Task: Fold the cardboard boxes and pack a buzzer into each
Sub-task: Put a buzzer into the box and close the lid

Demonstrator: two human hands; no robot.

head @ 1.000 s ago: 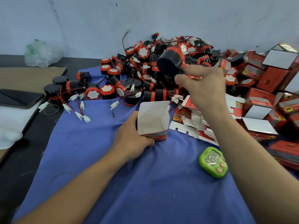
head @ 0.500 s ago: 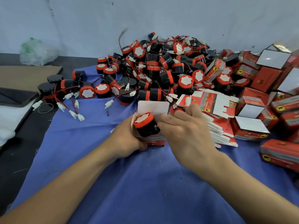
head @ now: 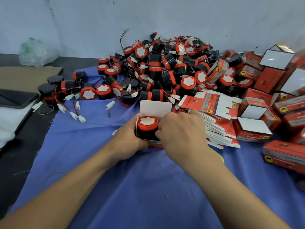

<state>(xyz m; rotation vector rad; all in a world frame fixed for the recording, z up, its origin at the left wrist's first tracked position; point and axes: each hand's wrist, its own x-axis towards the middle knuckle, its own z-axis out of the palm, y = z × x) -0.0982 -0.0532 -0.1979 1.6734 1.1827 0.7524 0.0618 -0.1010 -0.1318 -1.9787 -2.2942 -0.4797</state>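
Observation:
A small red and white cardboard box (head: 156,106) stands open on the blue cloth (head: 132,187), its lid flap up. A black buzzer with a red cap (head: 147,126) sits partly inside it. My left hand (head: 128,139) grips the box from the left side. My right hand (head: 179,131) is closed on the buzzer's right side, over the box. Behind lies a big pile of loose buzzers (head: 165,68) with red wires. A stack of flat unfolded boxes (head: 214,116) lies just right of my right hand.
Folded red boxes (head: 254,128) crowd the right side, up to the wall. A green timer (head: 220,157) peeks out under my right wrist. On the left are a dark tablet (head: 16,98), brown cardboard (head: 28,76) and a plastic bag (head: 35,52).
My right hand brought a buzzer down from above the pile into the open box, where it now sits lower. My left hand stayed on the box.

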